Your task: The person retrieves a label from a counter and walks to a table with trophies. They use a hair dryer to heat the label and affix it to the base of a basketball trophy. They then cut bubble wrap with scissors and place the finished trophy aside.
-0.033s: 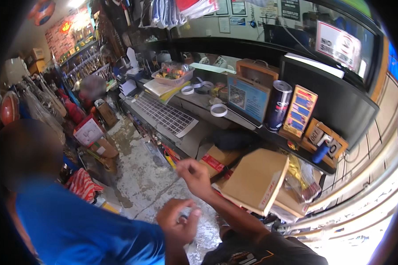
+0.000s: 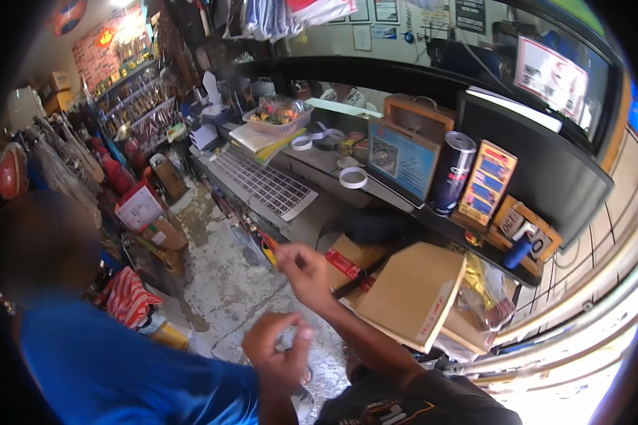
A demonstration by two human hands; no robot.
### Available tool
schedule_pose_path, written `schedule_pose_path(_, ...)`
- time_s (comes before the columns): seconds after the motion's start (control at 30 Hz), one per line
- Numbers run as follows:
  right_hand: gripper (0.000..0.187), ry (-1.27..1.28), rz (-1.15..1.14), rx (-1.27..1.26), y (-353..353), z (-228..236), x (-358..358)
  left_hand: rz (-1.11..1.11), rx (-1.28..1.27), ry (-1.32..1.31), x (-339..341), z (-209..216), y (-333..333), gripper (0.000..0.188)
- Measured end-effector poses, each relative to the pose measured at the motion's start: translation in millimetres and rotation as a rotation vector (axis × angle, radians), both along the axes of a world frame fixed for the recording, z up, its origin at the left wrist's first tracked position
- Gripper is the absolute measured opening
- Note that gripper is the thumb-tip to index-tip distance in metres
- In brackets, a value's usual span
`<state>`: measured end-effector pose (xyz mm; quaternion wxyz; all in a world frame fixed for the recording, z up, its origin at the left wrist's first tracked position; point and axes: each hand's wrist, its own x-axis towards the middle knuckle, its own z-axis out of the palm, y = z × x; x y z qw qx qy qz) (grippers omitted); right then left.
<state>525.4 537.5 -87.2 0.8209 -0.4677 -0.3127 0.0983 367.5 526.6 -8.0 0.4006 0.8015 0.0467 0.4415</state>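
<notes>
My left hand (image 2: pixel 276 348) hovers low in the middle, its fingers curled round with thumb and index fingertips close together. Ahead and slightly right of it, my right hand (image 2: pixel 303 275) is raised with bent fingers, thumb drawn to the index finger. Anything pinched in either hand is too small to make out. Both hands are in the air over the worn concrete floor (image 2: pixel 227 297). Beside my right forearm lies a flat brown cardboard box (image 2: pixel 412 289), apart from my fingers. A blue sleeve (image 2: pixel 213 382) of another person reaches close to my left wrist.
The other person, in a blue shirt (image 2: pixel 113 354), stands at left. A dark counter holds a printed keyboard sheet (image 2: pixel 262 183), tape rolls (image 2: pixel 353 178), a plastic basket (image 2: pixel 280 119), a dark cylindrical can (image 2: pixel 452 170) and a monitor (image 2: pixel 539 166). Boxes and wrapped goods (image 2: pixel 152 212) line the left side.
Both of my hands have shifted slightly left and up in the view. The view itself has turned a little. Nothing has visibly been taken hold of or let go.
</notes>
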Motion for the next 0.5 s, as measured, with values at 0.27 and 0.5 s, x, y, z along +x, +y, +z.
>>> schedule_pose_path(0.27, 0.01, -0.331, -0.511, 0.016, 152.6, 83.9, 162.7, 0.238, 0.125, -0.084, 91.1, 27.6, 156.7, 0.018)
schedule_pose_path(0.5, 0.021, -0.596, -0.941, -0.743, 204.6, 84.0, 389.6, 0.372, -0.069, -0.101, 133.2, -3.8, 321.3, 0.027)
